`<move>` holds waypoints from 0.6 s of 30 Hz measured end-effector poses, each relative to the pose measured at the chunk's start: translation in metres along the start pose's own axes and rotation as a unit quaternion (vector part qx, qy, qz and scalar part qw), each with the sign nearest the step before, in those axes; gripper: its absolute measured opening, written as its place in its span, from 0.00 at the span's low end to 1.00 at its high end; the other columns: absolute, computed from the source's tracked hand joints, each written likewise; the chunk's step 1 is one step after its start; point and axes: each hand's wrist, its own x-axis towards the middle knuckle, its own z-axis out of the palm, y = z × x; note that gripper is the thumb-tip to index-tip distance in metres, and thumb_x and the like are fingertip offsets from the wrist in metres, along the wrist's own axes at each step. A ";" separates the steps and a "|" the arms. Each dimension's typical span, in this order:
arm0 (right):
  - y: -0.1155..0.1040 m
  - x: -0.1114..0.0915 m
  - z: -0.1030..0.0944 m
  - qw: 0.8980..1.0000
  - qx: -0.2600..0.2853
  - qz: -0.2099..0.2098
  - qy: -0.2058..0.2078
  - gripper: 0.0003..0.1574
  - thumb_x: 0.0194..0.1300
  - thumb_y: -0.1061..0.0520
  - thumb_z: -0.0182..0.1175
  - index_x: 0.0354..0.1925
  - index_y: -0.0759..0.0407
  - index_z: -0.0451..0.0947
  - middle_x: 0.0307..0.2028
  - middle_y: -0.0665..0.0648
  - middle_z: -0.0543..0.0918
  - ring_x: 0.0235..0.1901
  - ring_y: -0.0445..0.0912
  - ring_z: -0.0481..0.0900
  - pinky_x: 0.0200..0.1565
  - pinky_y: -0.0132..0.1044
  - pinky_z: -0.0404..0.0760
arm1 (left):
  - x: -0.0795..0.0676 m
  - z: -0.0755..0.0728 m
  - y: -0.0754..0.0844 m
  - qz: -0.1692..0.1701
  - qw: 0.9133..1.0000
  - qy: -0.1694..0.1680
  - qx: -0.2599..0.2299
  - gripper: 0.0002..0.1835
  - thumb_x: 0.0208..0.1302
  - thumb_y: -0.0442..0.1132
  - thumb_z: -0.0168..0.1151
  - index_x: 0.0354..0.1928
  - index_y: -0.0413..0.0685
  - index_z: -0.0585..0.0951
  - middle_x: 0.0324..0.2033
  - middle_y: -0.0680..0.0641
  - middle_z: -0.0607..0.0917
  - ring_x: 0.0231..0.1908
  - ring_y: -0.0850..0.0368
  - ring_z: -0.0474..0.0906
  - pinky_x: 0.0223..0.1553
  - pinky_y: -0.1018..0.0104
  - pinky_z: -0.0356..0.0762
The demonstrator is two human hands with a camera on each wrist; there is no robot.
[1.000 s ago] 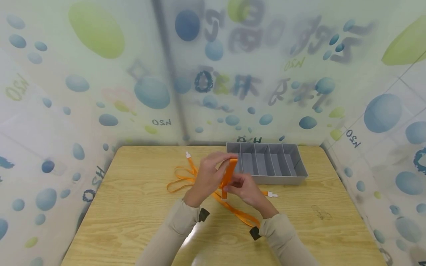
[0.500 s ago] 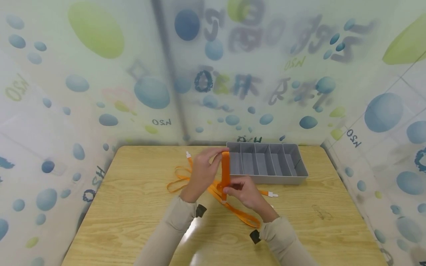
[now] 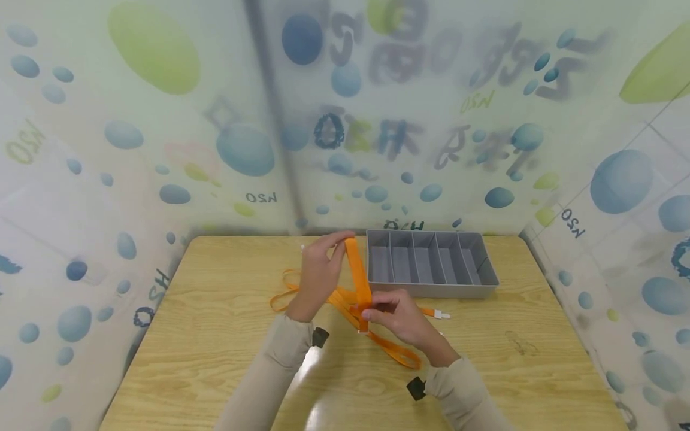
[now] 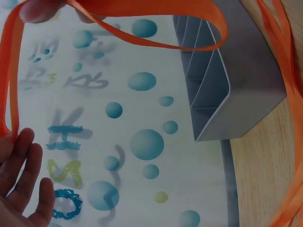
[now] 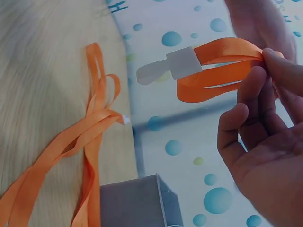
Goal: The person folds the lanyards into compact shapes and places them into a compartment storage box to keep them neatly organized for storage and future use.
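Observation:
An orange lanyard point(image 3: 357, 263) is stretched between the two hands above the table. My left hand point(image 3: 318, 272) pinches the upper end of its folded band. Lower down, my right hand point(image 3: 399, 317) pinches the same band between thumb and fingers. A white plastic clip point(image 5: 182, 64) sticks out from the lanyard beside the right fingers in the right wrist view. Below the hands, more orange lanyards point(image 5: 92, 123) lie loosely looped on the wood, partly hidden by the left hand in the head view. One white clip end point(image 3: 442, 315) points right.
A grey tray point(image 3: 447, 291) with several divided compartments stands at the back of the wooden table point(image 3: 215, 359), just right of the hands. A patterned wall point(image 3: 345, 197) rises directly behind the table.
My left hand has moved left and slightly up, tilting the band it holds. The right hand has dropped a little and keeps its pinch. Tray and lying lanyards stay put.

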 end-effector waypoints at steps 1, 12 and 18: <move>-0.002 0.000 0.000 1.000 0.006 -0.001 -0.003 0.10 0.68 0.67 0.61 0.46 0.71 0.83 0.32 0.67 0.86 0.31 0.53 0.84 0.40 0.42 0.85 | 0.000 0.000 -0.001 -0.003 1.000 0.000 0.000 0.09 0.66 0.24 0.60 0.44 0.34 0.86 0.41 0.40 0.88 0.40 0.48 0.85 0.46 0.57 0.82; -0.017 -0.002 0.000 0.998 0.051 -0.026 -0.010 0.13 0.67 0.70 0.61 0.47 0.79 0.81 0.43 0.73 0.84 0.40 0.47 0.85 0.44 0.44 0.85 | -0.004 0.004 -0.009 -0.015 1.000 0.002 0.014 0.08 0.66 0.26 0.63 0.44 0.35 0.86 0.41 0.41 0.89 0.41 0.49 0.85 0.43 0.56 0.81; -0.024 -0.002 -0.002 0.997 0.052 -0.056 -0.001 0.10 0.65 0.71 0.62 0.44 0.75 0.83 0.47 0.63 0.86 0.44 0.48 0.84 0.46 0.41 0.84 | -0.007 0.005 -0.010 -0.001 1.000 -0.007 0.020 0.09 0.63 0.24 0.64 0.44 0.36 0.86 0.40 0.42 0.89 0.40 0.49 0.84 0.41 0.55 0.81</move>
